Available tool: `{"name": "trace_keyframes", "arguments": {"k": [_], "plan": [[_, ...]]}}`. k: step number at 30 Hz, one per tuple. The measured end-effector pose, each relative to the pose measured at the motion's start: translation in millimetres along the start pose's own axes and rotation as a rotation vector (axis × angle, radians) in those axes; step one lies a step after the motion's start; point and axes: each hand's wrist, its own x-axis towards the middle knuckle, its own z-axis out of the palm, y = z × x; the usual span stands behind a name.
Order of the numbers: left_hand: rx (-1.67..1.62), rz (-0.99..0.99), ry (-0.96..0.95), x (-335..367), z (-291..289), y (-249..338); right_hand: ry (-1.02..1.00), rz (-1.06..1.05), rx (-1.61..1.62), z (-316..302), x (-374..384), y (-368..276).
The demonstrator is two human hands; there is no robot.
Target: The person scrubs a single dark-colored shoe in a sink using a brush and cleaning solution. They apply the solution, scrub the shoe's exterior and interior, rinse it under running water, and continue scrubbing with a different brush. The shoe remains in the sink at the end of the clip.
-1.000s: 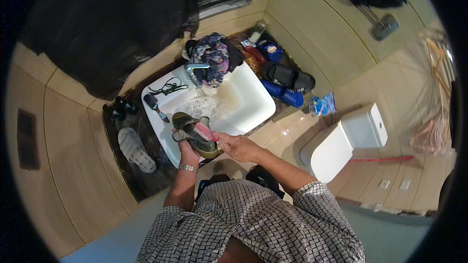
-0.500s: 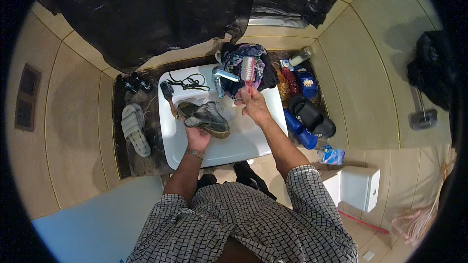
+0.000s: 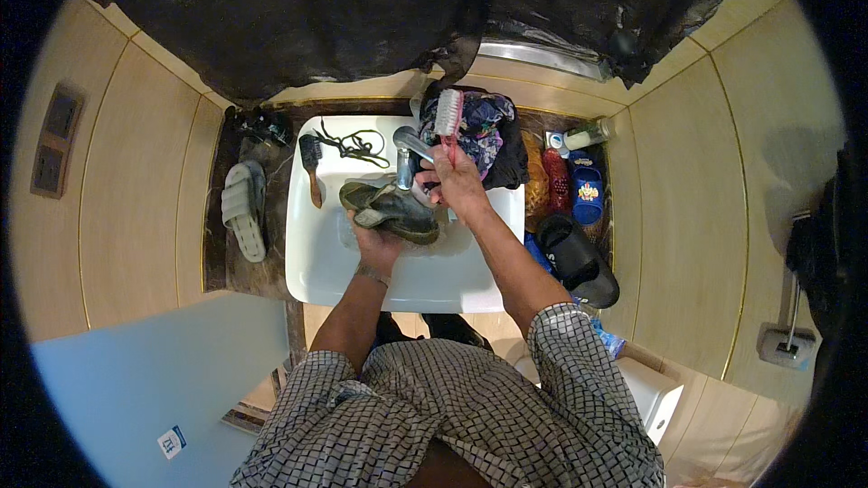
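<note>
In my left hand [image 3: 375,246], closed around its underside, is a dark grey-green shoe [image 3: 402,215] with a tan sole edge, held tilted over the white sink [image 3: 312,280]. My right hand [image 3: 458,183] grips a pink-handled scrub brush [image 3: 449,115], its white bristles pointing up and away from me. That hand is beside the lever of the chrome faucet [image 3: 405,167]; whether it touches the lever I cannot tell. On the sink's back left rim lie a dark-bristled brush [image 3: 311,155] with a wooden handle and some black shoelaces [image 3: 355,145].
Bunched dark patterned cloth [image 3: 488,140] sits behind the faucet. At right are a black slide [image 3: 574,258], a blue slipper [image 3: 588,194], a red sandal [image 3: 558,181] and a jar [image 3: 588,134]. A pale slide [image 3: 242,208] rests on the left counter. Black plastic sheeting [image 3: 298,18] hangs behind.
The shoe and my left hand have shifted slightly right, toward the faucet. My right hand has come a little left with the brush, nearer the faucet lever. The whole view has shifted.
</note>
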Motion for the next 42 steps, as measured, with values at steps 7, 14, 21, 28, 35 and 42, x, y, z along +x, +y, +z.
{"name": "trace_keyframes", "arguments": {"k": [7, 14, 21, 28, 35, 42], "plan": [[-0.069, -0.01, 0.06, 2.5, 25.0, -15.4, -0.076, -0.144, -0.198, 0.7, -5.1, -13.0], [-0.183, -0.031, 0.027, 17.8, -23.9, -13.7, -0.199, -0.05, -1.024, -24.4, -92.8, -28.7], [-0.273, -0.274, 0.048, 3.9, 24.7, -9.9, -0.316, 0.023, -1.183, -7.7, -79.4, -16.7], [-0.142, -0.318, 0.077, 5.3, 30.0, 1.7, -0.625, -0.011, -1.526, -7.3, -29.1, -24.3], [-0.08, -0.296, 0.108, 27.9, -26.1, -15.5, -0.67, -0.018, -1.49, 2.9, 21.3, 45.9], [-0.091, -0.326, 0.133, 23.3, -35.5, -21.8, -0.441, -0.047, -1.511, 13.1, 4.8, 104.9]]}}
